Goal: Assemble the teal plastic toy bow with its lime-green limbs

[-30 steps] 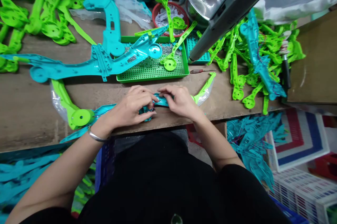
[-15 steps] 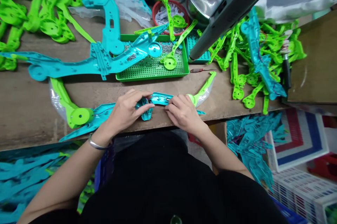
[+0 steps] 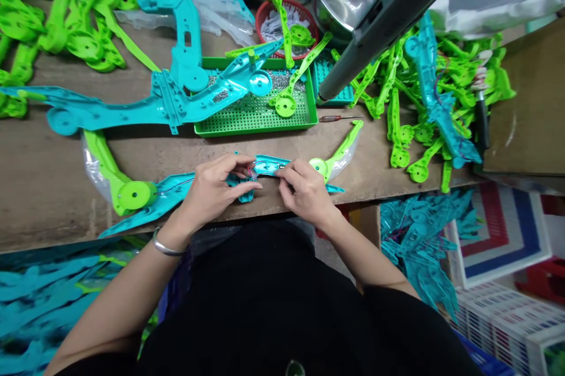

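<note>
A long turquoise plastic shell lies hollow side up near the table's front edge, with thin wires running inside it. My left hand curls over the shell's middle, thumb and fingertips closed around the wires there. To the right, my right hand pinches something small and dark at the shell's inner side; my fingers mostly hide it. A lime-green arm piece with a round disc joins the shell on the left, and another green arm piece on the right. Both carry clear plastic parts.
A green perforated tray with screws stands beyond my hands, a turquoise shell partly across it. A screwdriver lies beside it. A grey pole slants in from above. Green parts pile up right; a red basket sits behind.
My left fingers have opened slightly and shifted, so the wires now show between them. My right hand has drawn up a little, its fingertips pinched on the shell's inner side.
</note>
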Demonstrator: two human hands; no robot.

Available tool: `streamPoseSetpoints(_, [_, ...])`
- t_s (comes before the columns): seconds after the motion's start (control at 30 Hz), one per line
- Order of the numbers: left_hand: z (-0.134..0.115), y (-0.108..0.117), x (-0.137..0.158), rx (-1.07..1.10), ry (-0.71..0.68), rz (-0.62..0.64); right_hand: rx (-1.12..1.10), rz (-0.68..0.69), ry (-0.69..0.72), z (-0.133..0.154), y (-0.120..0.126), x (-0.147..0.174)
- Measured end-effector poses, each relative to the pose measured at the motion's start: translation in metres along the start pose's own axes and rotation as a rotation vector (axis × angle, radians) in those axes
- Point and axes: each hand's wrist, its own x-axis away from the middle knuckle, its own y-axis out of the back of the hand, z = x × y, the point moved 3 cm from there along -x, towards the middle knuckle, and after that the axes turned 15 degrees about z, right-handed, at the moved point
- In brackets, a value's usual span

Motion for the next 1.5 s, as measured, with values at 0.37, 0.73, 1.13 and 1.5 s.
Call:
streamPoseSetpoints(0.37, [-0.002, -0.003, 0.003, 0.072, 0.038, -0.012, -0.061, 0.092, -0.008, 0.013, 0.016, -0.01])
streamPoseSetpoints(0.73, [-0.015, -0.008, -0.003, -0.368, -0.068, -0.082, -0.592, 0.128, -0.134, 0.01, 0.016, -0.033])
streamPoseSetpoints(1.13, [-0.015, -0.014, -0.006, -0.429, -0.05, -0.119, -0.415, 0.043, 0.033, -0.008, 0.026, -0.038])
streamPoseSetpoints(1.5, [-0.014, -0.017, -0.01, -0.502, 0.043, -0.104, -0.335, 0.063, 0.104, -0.012, 0.029, -0.041])
